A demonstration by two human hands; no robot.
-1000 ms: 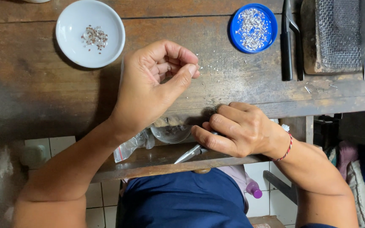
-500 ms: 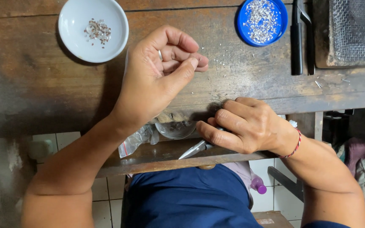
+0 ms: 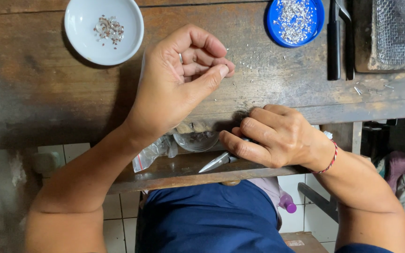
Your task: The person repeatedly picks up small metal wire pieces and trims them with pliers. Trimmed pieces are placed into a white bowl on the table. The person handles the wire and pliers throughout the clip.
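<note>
Below, the right hand (image 3: pixel 277 136) grips metal pliers (image 3: pixel 219 161) pointing left.

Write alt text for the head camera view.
A person's left hand pinches its fingertips together above a worn wooden bench, while the right hand holds small metal pliers at the bench edge. A white bowl and a blue lid hold tiny silver pieces.

white bowl (image 3: pixel 83 42), blue lid (image 3: pixel 273 33), brown wooden bench (image 3: pixel 48 93), red wrist cord (image 3: pixel 330 160), dark blue trousers (image 3: pixel 212 220).
</note>
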